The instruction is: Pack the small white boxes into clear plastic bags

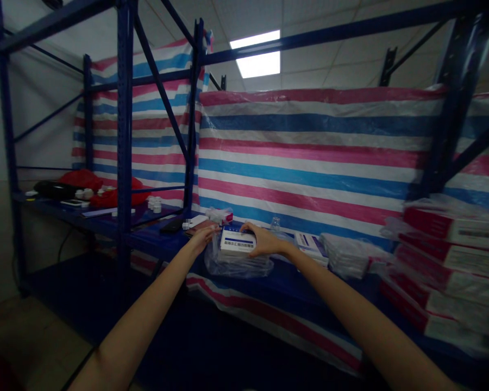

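A white box with a blue edge and dark lettering lies on a clear plastic bag on the blue shelf. My right hand curves over the box's right side, thumb and fingers apart, gripping it at the near right and far edges. At the left side of the bag is my left hand, its fingers pressed together on the bag's edge. A similar blue and white box lies right of my right hand.
Plastic-wrapped white packs lie farther right, then stacked red and white boxes. A dark phone and small white bottles are at left. Blue uprights and a striped sheet bound the shelf.
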The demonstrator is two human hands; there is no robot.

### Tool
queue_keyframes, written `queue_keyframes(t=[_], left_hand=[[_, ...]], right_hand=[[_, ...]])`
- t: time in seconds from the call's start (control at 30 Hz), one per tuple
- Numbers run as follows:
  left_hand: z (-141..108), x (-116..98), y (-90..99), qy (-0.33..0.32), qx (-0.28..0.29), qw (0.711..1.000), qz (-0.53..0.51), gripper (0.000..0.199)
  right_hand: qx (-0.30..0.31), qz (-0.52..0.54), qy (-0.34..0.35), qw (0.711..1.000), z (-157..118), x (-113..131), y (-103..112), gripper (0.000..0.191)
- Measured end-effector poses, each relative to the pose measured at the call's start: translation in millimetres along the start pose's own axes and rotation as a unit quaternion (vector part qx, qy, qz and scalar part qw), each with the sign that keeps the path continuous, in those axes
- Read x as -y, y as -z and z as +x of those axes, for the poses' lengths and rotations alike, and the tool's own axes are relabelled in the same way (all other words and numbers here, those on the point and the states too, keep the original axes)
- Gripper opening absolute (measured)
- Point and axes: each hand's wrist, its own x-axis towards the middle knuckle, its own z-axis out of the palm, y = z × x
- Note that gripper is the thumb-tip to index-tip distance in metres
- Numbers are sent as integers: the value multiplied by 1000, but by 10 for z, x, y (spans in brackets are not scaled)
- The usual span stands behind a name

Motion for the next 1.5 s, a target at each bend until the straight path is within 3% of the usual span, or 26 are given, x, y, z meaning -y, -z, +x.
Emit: queue_keyframes(t=[0.1,0.2,0.33,0.43,0.67,0.83,0.97,1.1,1.3,1.43,1.5], left_hand=[[-26,-10,-24,3,15,998,-55,33],[-106,-129,-176,-71,48,994,-65,31],[-235,-274,-412,-123,147,979,63,29],[-288,-238,-489,-149,203,954,163,31],[-304,-139,-425,-181,208,925,260,55],[-308,-169,-452,-148,196,934,258,71],[-309,-148,-475,-161,174,930,281,56],[-277,-187,-421,-179,152,915,328,35],[-214,-244,-369,-148,189,926,291,54],[-200,-200,-423,-138,189,942,240,61],[-196,-169,-440,-126,179,950,221,65]], right_hand=[[18,-29,13,999,-14,24,-4,73],[37,-33,5,999,31,-17,-7,73],[52,8,-15,999,105,-141,-43,73],[60,67,-43,995,91,-196,-69,77],[47,141,-138,979,-340,-313,96,81],[54,178,-165,969,-678,-501,86,78],[44,200,-191,960,-770,-484,-4,80],[57,219,-211,951,-790,-441,48,80],[61,97,-167,979,-866,-452,199,34],[120,-43,-144,981,-855,-382,160,38],[106,-125,-164,973,-818,-317,145,39]])
